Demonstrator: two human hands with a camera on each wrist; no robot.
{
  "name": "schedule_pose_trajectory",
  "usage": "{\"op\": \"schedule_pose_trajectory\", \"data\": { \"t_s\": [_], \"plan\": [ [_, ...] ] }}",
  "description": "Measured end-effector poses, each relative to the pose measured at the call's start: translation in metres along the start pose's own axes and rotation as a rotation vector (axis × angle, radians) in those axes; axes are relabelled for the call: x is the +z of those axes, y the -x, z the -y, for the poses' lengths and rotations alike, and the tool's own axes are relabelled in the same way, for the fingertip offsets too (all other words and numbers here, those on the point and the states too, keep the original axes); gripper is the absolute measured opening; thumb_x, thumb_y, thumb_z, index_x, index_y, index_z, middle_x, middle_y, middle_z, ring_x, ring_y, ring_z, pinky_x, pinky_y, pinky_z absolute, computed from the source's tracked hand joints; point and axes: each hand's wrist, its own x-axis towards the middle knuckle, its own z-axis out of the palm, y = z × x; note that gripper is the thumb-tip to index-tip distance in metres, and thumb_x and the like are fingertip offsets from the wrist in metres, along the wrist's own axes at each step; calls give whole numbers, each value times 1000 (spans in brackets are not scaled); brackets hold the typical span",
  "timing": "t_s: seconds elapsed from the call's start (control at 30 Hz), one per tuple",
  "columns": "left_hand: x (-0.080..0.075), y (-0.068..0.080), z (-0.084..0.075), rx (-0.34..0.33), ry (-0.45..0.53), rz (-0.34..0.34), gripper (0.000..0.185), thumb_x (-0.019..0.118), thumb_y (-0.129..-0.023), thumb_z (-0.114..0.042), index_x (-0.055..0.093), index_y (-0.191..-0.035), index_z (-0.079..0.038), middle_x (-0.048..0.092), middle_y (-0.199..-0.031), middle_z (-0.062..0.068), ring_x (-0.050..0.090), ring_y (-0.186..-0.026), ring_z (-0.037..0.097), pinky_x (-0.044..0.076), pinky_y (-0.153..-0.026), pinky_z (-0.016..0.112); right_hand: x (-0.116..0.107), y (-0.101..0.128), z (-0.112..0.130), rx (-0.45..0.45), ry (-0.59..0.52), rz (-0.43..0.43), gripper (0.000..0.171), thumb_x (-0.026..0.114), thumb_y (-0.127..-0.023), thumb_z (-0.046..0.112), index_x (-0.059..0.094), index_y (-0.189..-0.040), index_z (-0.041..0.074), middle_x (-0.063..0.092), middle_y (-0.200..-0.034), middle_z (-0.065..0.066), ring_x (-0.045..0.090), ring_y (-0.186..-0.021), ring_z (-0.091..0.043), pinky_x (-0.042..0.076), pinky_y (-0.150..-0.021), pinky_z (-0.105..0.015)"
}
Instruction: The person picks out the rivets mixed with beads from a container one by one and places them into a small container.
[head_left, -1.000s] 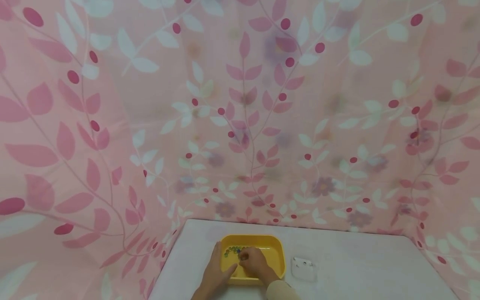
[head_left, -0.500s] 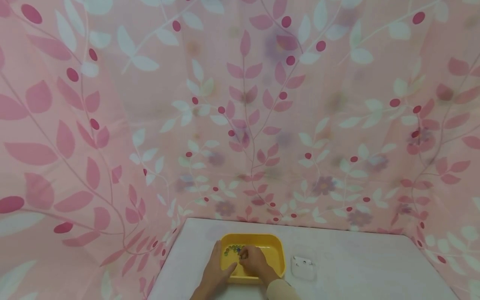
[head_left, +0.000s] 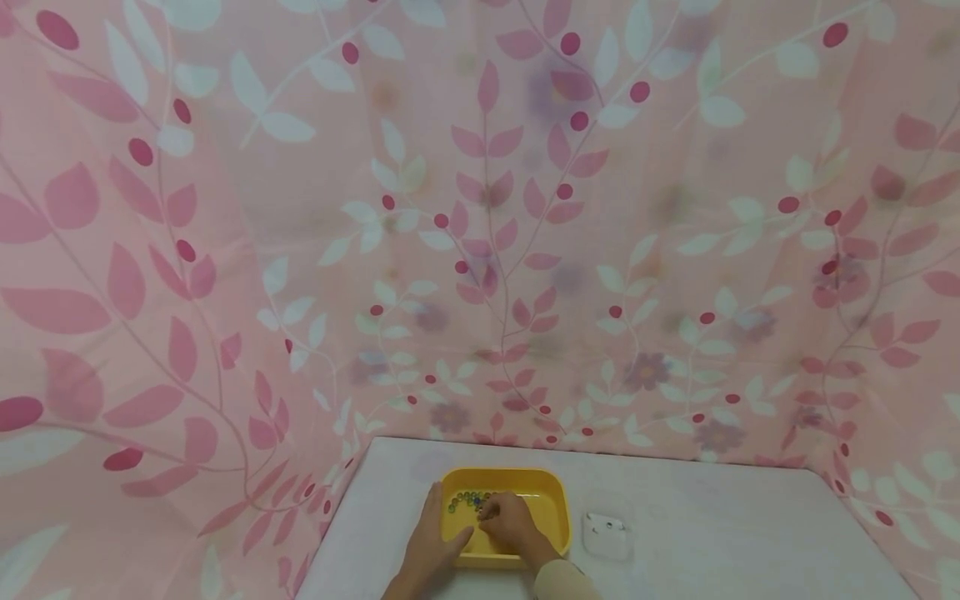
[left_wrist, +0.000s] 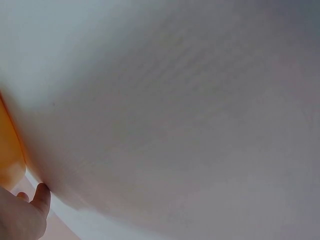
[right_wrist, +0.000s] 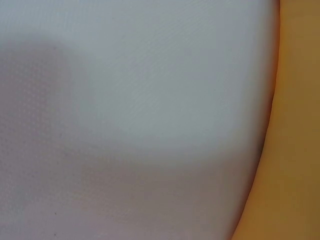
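Left hand rests flat on the yellow tray's left rim, fingers straight and together. Right hand sits inside, fingers curled over the beads just beyond its fingertips (grip unclear). Nothing has shifted in 1 second; sorting continues.

A tray sits at the lower centre of the frame on a table, beads in its upper left corner, a small case just right, a curtain behind.
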Motion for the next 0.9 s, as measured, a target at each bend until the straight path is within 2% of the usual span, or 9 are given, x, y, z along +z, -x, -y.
{"op": "schedule_pose_trajectory", "data": {
  "t_s": [0.27,0.4,0.6,0.9],
  "plan": [
    [-2,2,-3,6,10,-8,100,72,-86,-43,18,-156,2,21,-162,23,25,-149,39,25,-119,55,-3,2,1,33,-5,-16,7,81,-72,1,76,-76,3,71,-78,-4,58,-74,-10,52,-68,-28],
    [-2,4,-4,17,21,-17,99,74,-86,-41,19,-155,3,22,-161,25,26,-148,41,25,-118,57,-3,2,0,65,-14,-14,6,81,-74,2,75,-73,4,70,-75,-1,57,-73,-9,53,-67,-29],
    [0,4,-2,-9,25,-6,101,73,-85,-43,18,-156,2,21,-162,23,26,-148,40,25,-118,56,-3,3,-2,103,-18,-5,5,76,-75,3,75,-72,7,67,-73,3,55,-74,-10,50,-68,-29],
    [-1,2,-4,-43,19,17,101,73,-85,-43,16,-157,1,19,-163,22,24,-149,40,24,-119,57,-5,2,-1,114,-50,-8,5,68,-71,4,72,-72,7,65,-72,0,54,-71,-11,46,-61,-25]
  ]
}}
